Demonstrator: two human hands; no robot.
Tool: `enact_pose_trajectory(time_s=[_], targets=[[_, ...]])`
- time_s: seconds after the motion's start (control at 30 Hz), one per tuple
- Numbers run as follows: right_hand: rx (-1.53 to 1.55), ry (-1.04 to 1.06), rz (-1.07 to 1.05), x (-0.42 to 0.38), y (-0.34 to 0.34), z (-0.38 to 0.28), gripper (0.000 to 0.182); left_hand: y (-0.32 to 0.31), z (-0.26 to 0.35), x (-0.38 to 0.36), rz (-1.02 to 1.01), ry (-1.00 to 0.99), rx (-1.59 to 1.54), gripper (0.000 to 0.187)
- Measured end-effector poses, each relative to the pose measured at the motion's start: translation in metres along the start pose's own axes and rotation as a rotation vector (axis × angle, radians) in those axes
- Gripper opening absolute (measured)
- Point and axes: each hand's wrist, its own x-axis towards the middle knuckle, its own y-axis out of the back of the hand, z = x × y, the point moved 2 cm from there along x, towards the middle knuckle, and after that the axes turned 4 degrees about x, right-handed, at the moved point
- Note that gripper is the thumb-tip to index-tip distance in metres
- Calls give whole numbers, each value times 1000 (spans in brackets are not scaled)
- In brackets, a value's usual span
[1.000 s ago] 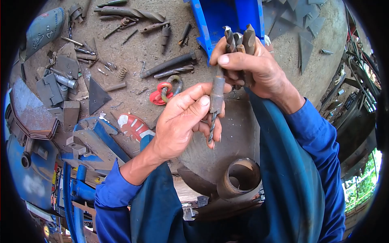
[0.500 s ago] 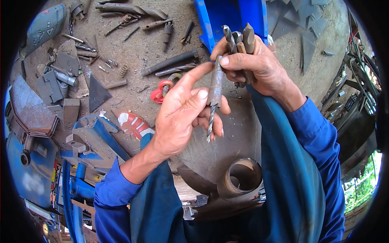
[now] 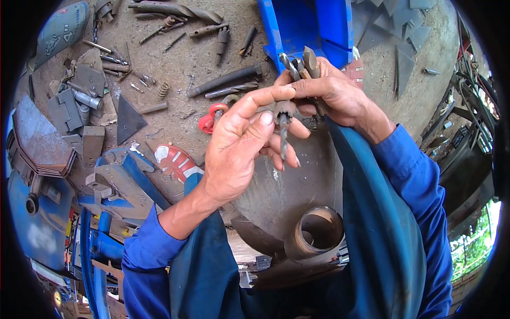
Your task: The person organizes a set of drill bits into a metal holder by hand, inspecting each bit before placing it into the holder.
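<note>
My left hand (image 3: 234,146) grips a hole saw (image 3: 283,110) with a twist-drill pilot between thumb and index finger. Its toothed end and pilot bit tip towards me, and the fingers curl behind them. A bunch of drill bits (image 3: 311,63) sticks up from my right hand (image 3: 342,91), whose fingers are closed round it. Right fingertips meet the left index finger near the back end of the hole saw, which is largely hidden there.
Beyond my hands stands a blue metal bin (image 3: 297,32). Drill bits and bolts (image 3: 226,82) lie on the ground, with a red-ended tool (image 3: 210,119) nearby. A short pipe (image 3: 319,234) stands between my legs. Steel scraps (image 3: 79,106) lie left, triangular plates (image 3: 404,64) right.
The hole saw has swung so its toothed end and pilot point more towards me. My right hand has shifted slightly down and left, tilting the drill bits.
</note>
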Motion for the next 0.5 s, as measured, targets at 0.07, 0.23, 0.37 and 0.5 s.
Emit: enact_pose_trajectory(time_s=[0.07, 0.23, 0.37, 0.5], targets=[[-15, -10, 6, 0, -1, 1, 21, 1, 2, 0, 12, 2, -1, 46], [-29, -23, 25, 0, 0, 1, 19, 5, 8, 1, -3, -12, -22, 40], [-28, -27, 19, -1, -1, 0, 20, 7, 8, 2, -6, -25, -31, 41], [-31, -24, 10, -1, -1, 1, 20, 8, 7, 3, 3, -31, -21, 41]])
